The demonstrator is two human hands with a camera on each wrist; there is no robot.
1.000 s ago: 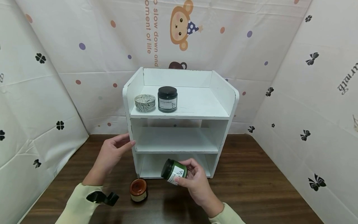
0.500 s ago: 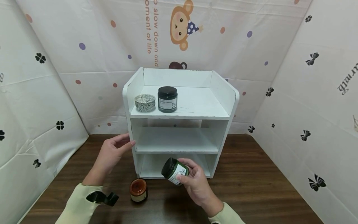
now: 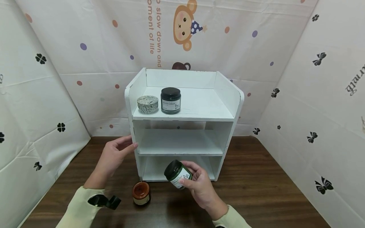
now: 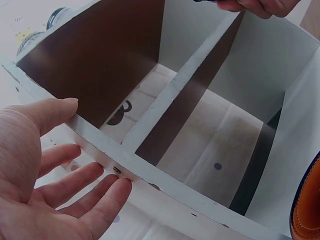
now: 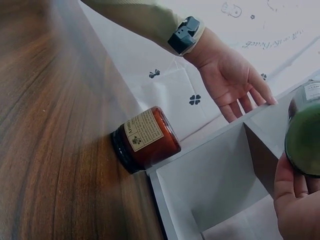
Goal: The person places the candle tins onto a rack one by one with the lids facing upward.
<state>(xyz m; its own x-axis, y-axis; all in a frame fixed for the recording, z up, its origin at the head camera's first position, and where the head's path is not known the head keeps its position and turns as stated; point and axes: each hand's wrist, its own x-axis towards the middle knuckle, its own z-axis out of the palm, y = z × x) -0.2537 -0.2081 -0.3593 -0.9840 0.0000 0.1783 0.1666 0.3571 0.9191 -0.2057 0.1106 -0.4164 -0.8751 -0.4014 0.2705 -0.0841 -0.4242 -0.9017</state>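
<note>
My right hand [image 3: 202,188] grips a green glass candle jar [image 3: 180,175] with a black lid and white label. The jar is tilted, its lid toward the upper left, in front of the bottom compartment of a white shelf unit [image 3: 182,142]. In the right wrist view the green jar [image 5: 306,142] shows its round glass base. My left hand [image 3: 112,156] touches the shelf's left side panel, thumb at the front edge. The left wrist view shows that hand's fingers [image 4: 107,200] extended and loosely spread against the panel. Nothing is held in it.
An amber candle jar [image 3: 141,193] stands on the brown wooden table [image 3: 256,190], just before the shelf's left front corner. The top shelf bears a round patterned tin [image 3: 147,104] on the left and a dark, black-lidded candle jar [image 3: 170,101] beside it. Printed white cloth hangs around.
The green jar has turned slightly in my right hand, its label shifting and its lid dipping a little toward me at first. My left hand stays at the shelf's side.
</note>
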